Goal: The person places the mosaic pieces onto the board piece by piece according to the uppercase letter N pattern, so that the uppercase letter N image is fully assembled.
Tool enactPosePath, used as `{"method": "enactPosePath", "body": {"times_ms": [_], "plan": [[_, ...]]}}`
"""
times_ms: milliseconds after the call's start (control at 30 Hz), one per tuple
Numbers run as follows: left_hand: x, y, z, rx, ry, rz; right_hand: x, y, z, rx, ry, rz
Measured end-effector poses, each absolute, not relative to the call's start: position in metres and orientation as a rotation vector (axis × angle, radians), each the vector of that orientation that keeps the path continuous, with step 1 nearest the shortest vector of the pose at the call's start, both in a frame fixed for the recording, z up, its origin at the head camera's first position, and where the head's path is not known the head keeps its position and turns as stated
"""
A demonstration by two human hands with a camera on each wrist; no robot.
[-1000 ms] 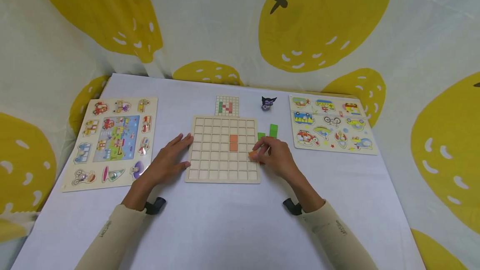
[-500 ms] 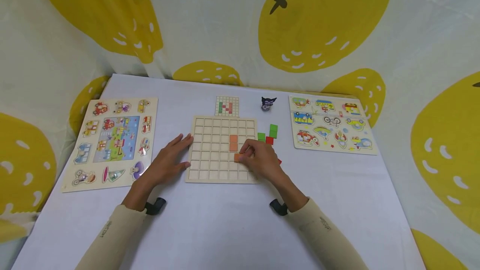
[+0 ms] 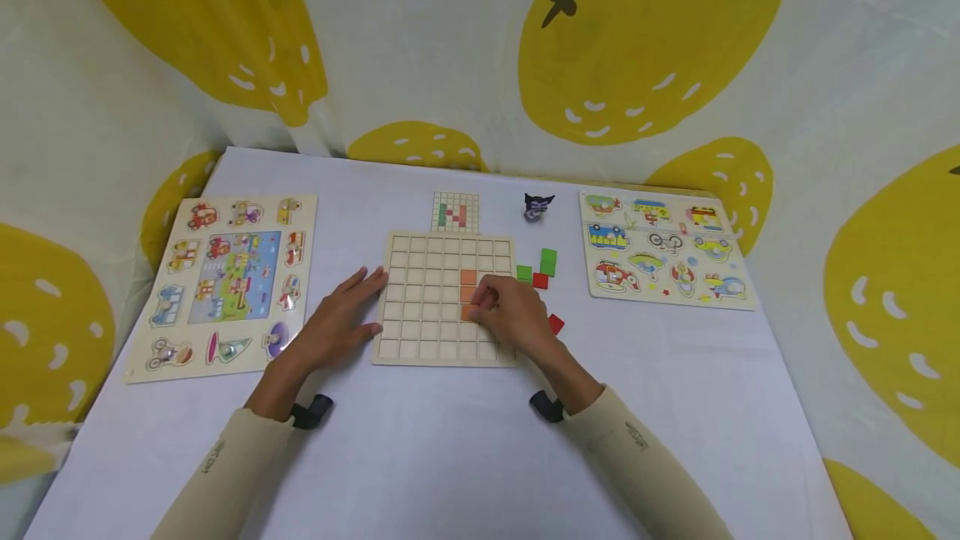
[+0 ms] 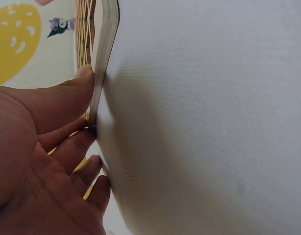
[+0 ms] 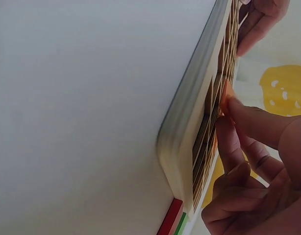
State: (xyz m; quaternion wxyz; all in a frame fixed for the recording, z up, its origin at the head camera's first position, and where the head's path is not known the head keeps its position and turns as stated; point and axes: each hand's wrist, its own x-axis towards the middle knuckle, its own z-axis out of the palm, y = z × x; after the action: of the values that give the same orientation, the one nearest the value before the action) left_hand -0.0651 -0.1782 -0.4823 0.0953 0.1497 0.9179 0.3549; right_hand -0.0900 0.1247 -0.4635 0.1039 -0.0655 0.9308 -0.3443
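Observation:
A wooden grid board (image 3: 411, 307) lies flat on the white table. Between thumb and fingertips my right hand (image 3: 517, 319) pinches an orange square tile (image 5: 226, 93) at a cell in the board's right half. Two more orange tiles (image 3: 468, 277) sit in the cells just above it, the nearer one partly hidden by the fingers. My left hand (image 3: 340, 317) rests against the board's left edge, its fingers relaxed; the left wrist view shows the thumb (image 4: 67, 100) touching the board's side. Behind the board lies a small pattern card (image 3: 455, 212) with green, red and orange squares.
Right of the board are green tiles (image 3: 548, 262) and red tiles (image 3: 556, 323). A dark figurine (image 3: 537, 207) stands near the back edge. Vehicle puzzle boards flank the grid, one at the left (image 3: 142, 357) and one at the right (image 3: 712, 273).
My right hand has carried the orange tile leftward from the board's right edge to the cell below the other two orange tiles. The red tiles have come into sight. My left hand stays put.

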Motion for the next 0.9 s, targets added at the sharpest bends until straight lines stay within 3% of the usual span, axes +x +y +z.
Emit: {"method": "enactPosePath", "body": {"times_ms": [467, 900], "plan": [[-0.067, -0.176, -0.484, 0.417, 2.718, 1.024, -0.092, 0.129, -0.464, -0.181, 2.724, -0.990], [-0.066, -0.178, -0.482, 0.438, 2.726, 1.020, -0.085, 0.183, -0.452, -0.195, 2.766, -1.124]]}}
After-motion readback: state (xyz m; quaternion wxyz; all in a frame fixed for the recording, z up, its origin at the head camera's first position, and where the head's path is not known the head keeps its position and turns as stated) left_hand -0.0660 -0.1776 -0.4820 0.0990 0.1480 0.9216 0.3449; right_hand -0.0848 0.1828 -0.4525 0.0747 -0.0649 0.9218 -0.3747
